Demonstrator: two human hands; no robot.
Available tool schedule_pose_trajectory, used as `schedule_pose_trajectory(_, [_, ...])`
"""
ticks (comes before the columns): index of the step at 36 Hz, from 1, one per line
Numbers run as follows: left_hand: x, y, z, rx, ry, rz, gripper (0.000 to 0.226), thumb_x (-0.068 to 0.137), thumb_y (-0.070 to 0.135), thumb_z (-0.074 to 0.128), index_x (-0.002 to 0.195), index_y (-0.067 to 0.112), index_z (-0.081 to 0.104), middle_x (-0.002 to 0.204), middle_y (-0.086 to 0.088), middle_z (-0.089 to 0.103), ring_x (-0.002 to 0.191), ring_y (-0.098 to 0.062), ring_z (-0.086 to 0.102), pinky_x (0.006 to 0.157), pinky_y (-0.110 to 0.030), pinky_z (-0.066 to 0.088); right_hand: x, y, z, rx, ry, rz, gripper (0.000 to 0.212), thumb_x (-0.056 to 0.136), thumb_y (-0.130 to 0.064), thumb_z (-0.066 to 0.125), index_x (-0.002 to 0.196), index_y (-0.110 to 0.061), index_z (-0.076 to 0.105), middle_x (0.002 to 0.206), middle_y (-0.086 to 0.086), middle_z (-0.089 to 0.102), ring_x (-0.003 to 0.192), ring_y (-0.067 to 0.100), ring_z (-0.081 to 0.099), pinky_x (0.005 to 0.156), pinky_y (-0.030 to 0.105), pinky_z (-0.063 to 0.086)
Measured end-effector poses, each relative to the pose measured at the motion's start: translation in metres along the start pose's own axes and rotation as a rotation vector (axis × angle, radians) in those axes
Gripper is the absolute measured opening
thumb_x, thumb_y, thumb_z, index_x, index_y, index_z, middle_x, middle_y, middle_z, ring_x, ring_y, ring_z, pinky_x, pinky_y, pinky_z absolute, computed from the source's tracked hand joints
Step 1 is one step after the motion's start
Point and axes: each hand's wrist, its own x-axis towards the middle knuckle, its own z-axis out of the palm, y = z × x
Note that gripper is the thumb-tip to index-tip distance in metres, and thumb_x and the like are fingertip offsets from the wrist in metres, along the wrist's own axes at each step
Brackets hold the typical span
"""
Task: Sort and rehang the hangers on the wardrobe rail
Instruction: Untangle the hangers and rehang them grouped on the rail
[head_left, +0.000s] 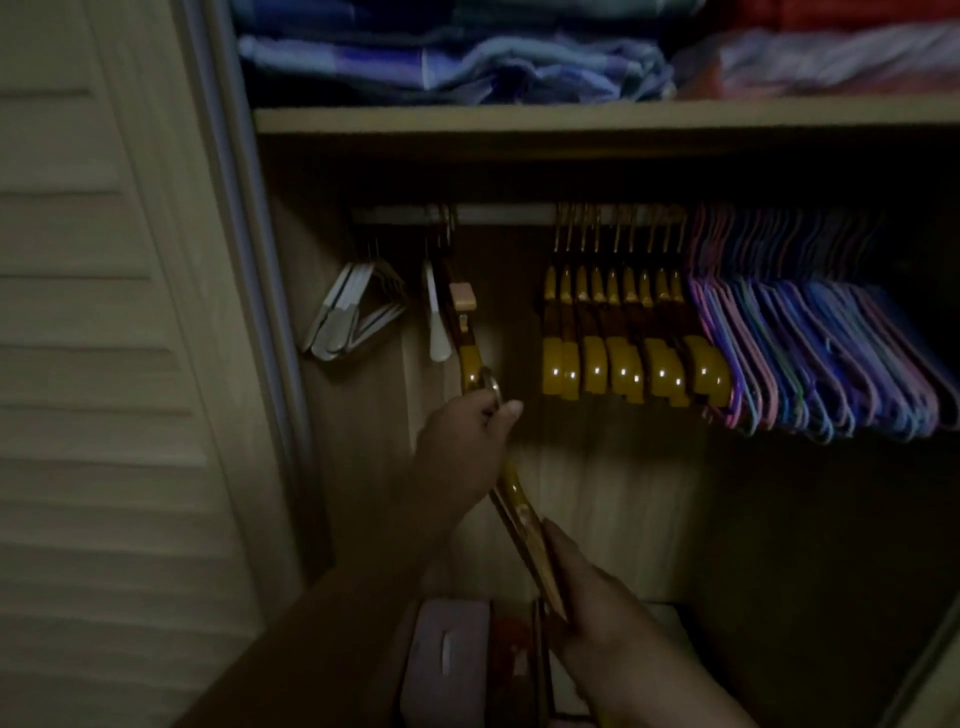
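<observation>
Head view, dim light. Open wardrobe; rail (498, 214) runs under a shelf (571, 120).

Hangers on rail, left to right: a small white group (349, 317) at the far left, swung sideways; one white hanger (435, 325) just beside a wooden one (467, 343) with a pale clip; a gap; a tight row of wooden hangers (628, 358) with glossy yellow shoulders; then, touching that row, a dense run of thin pink, purple and blue hangers (810, 364) to the right.

Left hand (460, 447): fingers curled round the top end of a wooden hanger held (519, 499) below the rail, near the lower tip of the clipped one. Contact between the two hangers cannot be told.

Right hand (592, 592): thumb and fingers gripping the lower end of the same held hanger, which slants from upper left to lower right between the hands.

Above the shelf: folded blue cloth (452, 62), red and pink cloth (831, 57). Louvred door (104, 364) at left. At bottom, between the forearms, a pale pink box (447, 660), blurred.
</observation>
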Motion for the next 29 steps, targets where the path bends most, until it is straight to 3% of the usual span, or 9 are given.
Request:
schedule_pose_trajectory(2, [0.016, 0.017, -0.006, -0.048, -0.134, 0.012, 0.02, 0.096, 0.048, 0.052, 0.089, 0.034, 0.063, 0.079, 0.012, 0.065, 0.075, 0.007, 0.061, 0.063, -0.023, 0.05, -0.005, -0.011, -0.017, -0.062, 0.113, 0.009, 0.089, 0.083, -0.027, 0.055, 0.136, -0.071, -0.001, 0.115, -0.02, 0.055, 0.104, 0.005, 0.06, 0.088, 0.027, 0.051])
schedule_pose_trajectory(5, [0.035, 0.039, -0.021, -0.053, -0.207, 0.008, 0.014, 0.098, 0.044, 0.052, 0.106, 0.039, 0.062, 0.085, 0.022, 0.064, 0.079, 0.016, 0.06, 0.063, -0.016, 0.047, -0.002, -0.03, -0.038, -0.159, 0.202, 0.05, 0.079, 0.088, -0.02, 0.051, 0.147, -0.056, 0.013, 0.112, -0.009, 0.059, 0.102, 0.012, 0.06, 0.088, 0.029, 0.05])
schedule_pose_trajectory(8, [0.05, 0.052, -0.054, 0.169, -0.007, 0.068, 0.021, 0.099, 0.04, 0.048, 0.118, 0.041, 0.057, 0.088, 0.024, 0.058, 0.076, 0.009, 0.06, 0.059, -0.015, 0.047, 0.005, -0.049, -0.05, -0.238, 0.218, 0.075, 0.078, 0.09, -0.022, 0.052, 0.149, -0.054, 0.012, 0.111, -0.006, 0.059, 0.103, 0.016, 0.059, 0.089, 0.031, 0.05])
schedule_pose_trajectory(10, [0.06, 0.059, -0.084, 0.308, 0.162, 0.181, 0.027, 0.098, 0.037, 0.043, 0.123, 0.038, 0.054, 0.097, 0.021, 0.058, 0.08, 0.004, 0.06, 0.067, -0.018, 0.05, 0.01, -0.059, -0.053, -0.267, 0.228, 0.082, 0.081, 0.089, -0.022, 0.053, 0.148, -0.055, 0.009, 0.114, -0.004, 0.057, 0.106, 0.019, 0.058, 0.089, 0.032, 0.05])
schedule_pose_trajectory(12, [0.073, 0.065, -0.118, 0.532, 0.348, 0.345, 0.034, 0.096, 0.032, 0.043, 0.128, 0.028, 0.053, 0.116, 0.008, 0.059, 0.103, -0.003, 0.055, 0.086, -0.026, 0.048, 0.018, -0.071, -0.058, -0.294, 0.244, 0.079, 0.079, 0.088, -0.022, 0.055, 0.147, -0.054, 0.012, 0.118, -0.002, 0.056, 0.11, 0.02, 0.057, 0.088, 0.033, 0.049])
schedule_pose_trajectory(15, [0.097, 0.074, -0.162, 0.851, 0.516, 0.469, 0.05, 0.091, 0.021, 0.054, 0.14, 0.011, 0.047, 0.139, -0.015, 0.048, 0.132, -0.03, 0.042, 0.109, -0.049, 0.039, 0.037, -0.091, -0.066, -0.336, 0.253, 0.119, 0.074, 0.089, -0.018, 0.059, 0.146, -0.047, 0.022, 0.126, 0.002, 0.051, 0.115, 0.024, 0.054, 0.088, 0.036, 0.048])
schedule_pose_trajectory(19, [0.119, 0.076, -0.186, 1.05, 0.383, 0.373, 0.075, 0.089, 0.018, 0.055, 0.154, 0.001, 0.02, 0.154, -0.028, 0.027, 0.144, -0.043, 0.024, 0.118, -0.055, 0.023, 0.073, -0.114, -0.083, -0.383, 0.341, 0.113, 0.072, 0.086, -0.013, 0.064, 0.146, -0.037, 0.03, 0.128, 0.007, 0.048, 0.116, 0.029, 0.053, 0.08, 0.034, 0.045])
schedule_pose_trajectory(22, [0.124, 0.073, -0.187, 1.069, 0.357, 0.331, 0.081, 0.09, 0.021, 0.055, 0.157, 0.006, 0.012, 0.156, -0.026, 0.026, 0.146, -0.041, 0.023, 0.116, -0.053, 0.027, 0.117, -0.128, -0.099, -0.384, 0.415, 0.138, 0.076, 0.084, -0.017, 0.069, 0.147, -0.034, 0.031, 0.134, 0.01, 0.044, 0.117, 0.03, 0.052, 0.086, 0.038, 0.048])
schedule_pose_trajectory(29, [0.124, 0.065, -0.183, 0.988, 0.353, 0.298, 0.093, 0.087, 0.025, 0.062, 0.158, 0.015, 0.004, 0.16, -0.018, 0.018, 0.151, -0.034, 0.012, 0.106, -0.051, 0.04, 0.195, -0.149, -0.126, -0.389, 0.521, 0.19, 0.054, 0.088, -0.021, 0.062, 0.138, -0.025, 0.044, 0.122, 0.011, 0.053, 0.102, 0.027, 0.057, 0.07, 0.034, 0.05])
